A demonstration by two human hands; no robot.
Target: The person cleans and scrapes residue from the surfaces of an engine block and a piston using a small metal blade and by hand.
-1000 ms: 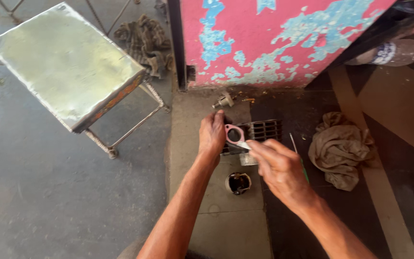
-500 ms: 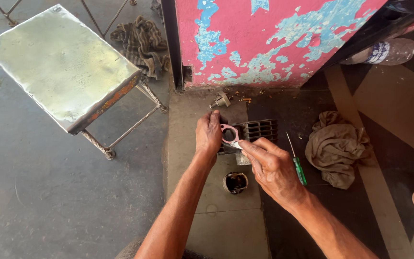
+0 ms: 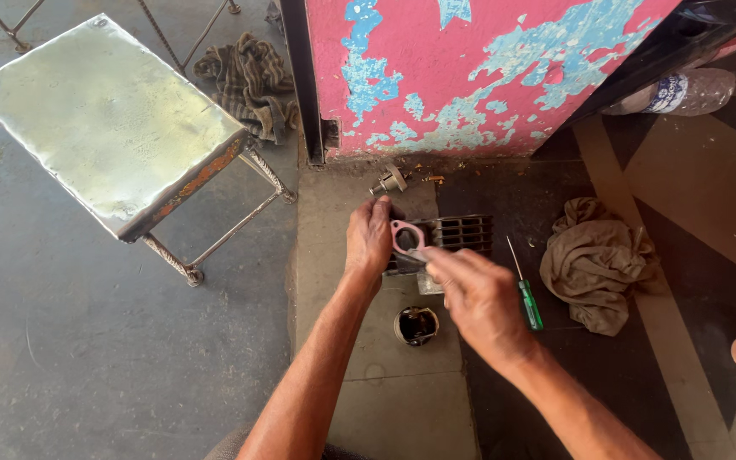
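Note:
My left hand grips the left end of a dark finned engine cylinder lying on the floor, with a pink gasket on its face. My right hand is closed on a thin metal blade, whose tip rests against the gasket. The hand looks blurred. A round dark piston sits on the floor just below both hands.
A green-handled screwdriver lies right of my right hand, beside a crumpled brown rag. A metal stool stands at the left, a striped cloth behind it. A peeling pink wall, a small metal part and a plastic bottle lie beyond.
My right hand has shifted slightly along the gasket with the blade and now looks blurred. The left hand stays on the cylinder. The view has moved a little.

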